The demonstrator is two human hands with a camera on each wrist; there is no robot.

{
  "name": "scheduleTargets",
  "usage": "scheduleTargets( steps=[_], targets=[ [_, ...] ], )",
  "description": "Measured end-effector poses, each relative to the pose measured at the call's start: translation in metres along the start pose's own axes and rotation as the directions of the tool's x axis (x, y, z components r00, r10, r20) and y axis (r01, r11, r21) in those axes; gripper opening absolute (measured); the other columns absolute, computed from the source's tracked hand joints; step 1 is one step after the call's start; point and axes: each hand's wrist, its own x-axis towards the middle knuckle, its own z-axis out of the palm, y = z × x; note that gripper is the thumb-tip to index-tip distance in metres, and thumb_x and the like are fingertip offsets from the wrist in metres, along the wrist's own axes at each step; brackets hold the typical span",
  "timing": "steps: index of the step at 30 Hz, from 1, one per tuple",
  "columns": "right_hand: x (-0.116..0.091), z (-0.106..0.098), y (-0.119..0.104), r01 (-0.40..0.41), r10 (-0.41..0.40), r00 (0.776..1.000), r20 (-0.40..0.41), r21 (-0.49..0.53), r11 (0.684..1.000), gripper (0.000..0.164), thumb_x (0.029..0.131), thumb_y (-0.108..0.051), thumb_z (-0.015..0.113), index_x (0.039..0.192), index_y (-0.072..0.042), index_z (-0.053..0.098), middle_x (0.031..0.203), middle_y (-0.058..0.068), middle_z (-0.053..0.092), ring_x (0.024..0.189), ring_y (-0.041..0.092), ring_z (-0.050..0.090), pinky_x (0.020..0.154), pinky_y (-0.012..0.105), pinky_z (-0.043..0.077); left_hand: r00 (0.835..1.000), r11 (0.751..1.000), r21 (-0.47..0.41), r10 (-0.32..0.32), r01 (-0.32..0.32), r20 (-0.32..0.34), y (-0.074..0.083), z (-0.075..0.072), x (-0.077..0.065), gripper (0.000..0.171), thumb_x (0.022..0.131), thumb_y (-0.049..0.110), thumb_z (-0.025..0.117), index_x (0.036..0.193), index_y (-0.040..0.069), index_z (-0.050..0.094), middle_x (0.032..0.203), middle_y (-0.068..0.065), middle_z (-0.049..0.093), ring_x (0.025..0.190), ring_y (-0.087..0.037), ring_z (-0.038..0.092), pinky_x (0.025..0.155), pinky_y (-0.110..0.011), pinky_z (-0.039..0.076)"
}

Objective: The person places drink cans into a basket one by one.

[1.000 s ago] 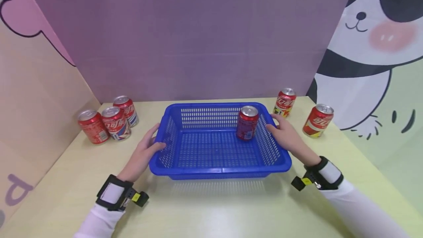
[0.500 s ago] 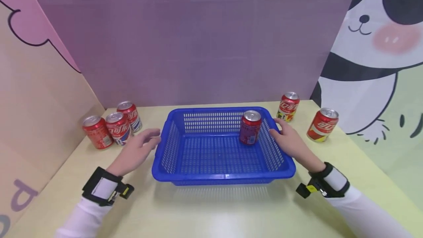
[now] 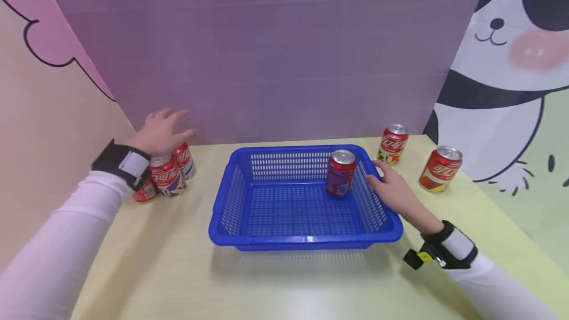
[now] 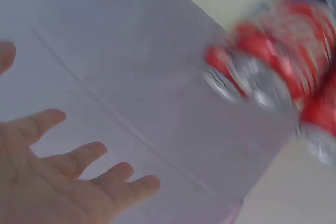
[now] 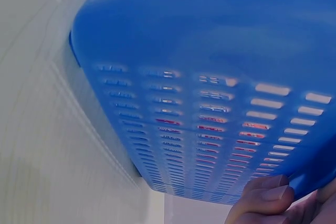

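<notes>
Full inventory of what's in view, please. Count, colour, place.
Table: 1, pale yellow, under basket and cans
Basket: 1, blue, mid-table
Can in basket: 1, red, upright, right side
Left cans: 3, mainly red, clustered left of basket, one partly hidden
Right cans: 2, red with yellow, standing apart, right of basket
Back panel: 1, purple, behind table
Left wall: 1, cream with pink, left
Panda picture: 1, mainly black and white, right
Wrist straps: 2, black, one per wrist
Sleeves: 2, white, forearms
Left grip: 1, bare, raised by left cans, holding nothing
Right grip: 1, bare, on basket's right rim
</notes>
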Motion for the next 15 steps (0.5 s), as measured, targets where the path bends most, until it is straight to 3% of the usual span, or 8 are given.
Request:
scheduleTargets(
  steps=[7, 11, 15],
  targets=[
    [-0.003, -0.004, 0.001, -0.003, 0.003, 1.000, -0.011, 0.003, 1.000, 0.059, 0.104, -0.023, 0.045, 0.149, 0.009, 0.025, 0.139, 0.038, 0.040, 0.119, 0.052, 0.048, 0.094, 0.063, 0.043, 0.985, 0.990, 0.058, -0.135, 0.130, 0.104, -0.023, 0.008, 0.035, 0.090, 0.090, 0.056, 0.057, 0.155, 0.005, 0.021, 0.151, -0.040, 0.006, 0.131, -0.067, 0.003, 0.092, -0.083, 0.014],
    [-0.001, -0.003, 0.004, 0.008, -0.007, 1.000, -0.020, 0.005, 1.000, 0.059, 0.104, -0.023, 0.045, 0.149, 0.009, 0.025, 0.140, 0.038, 0.039, 0.121, 0.053, 0.047, 0.095, 0.064, 0.041, 0.982, 0.987, 0.054, -0.155, 0.150, 0.112, -0.043, 0.020, 0.051, 0.101, 0.082, 0.066, 0.061, 0.155, 0.006, 0.023, 0.149, -0.041, 0.011, 0.129, -0.068, 0.006, 0.090, -0.085, 0.014],
    [0.002, 0.002, 0.007, 0.012, -0.012, 1.000, -0.019, 0.007, 1.000, 0.058, 0.103, -0.022, 0.046, 0.149, 0.008, 0.027, 0.141, 0.037, 0.039, 0.121, 0.053, 0.046, 0.096, 0.064, 0.041, 0.980, 0.985, 0.066, -0.166, 0.160, 0.106, -0.061, 0.034, 0.061, 0.103, 0.079, 0.065, 0.066, 0.154, 0.008, 0.025, 0.148, -0.040, 0.020, 0.129, -0.066, 0.012, 0.092, -0.083, 0.013]
  ],
)
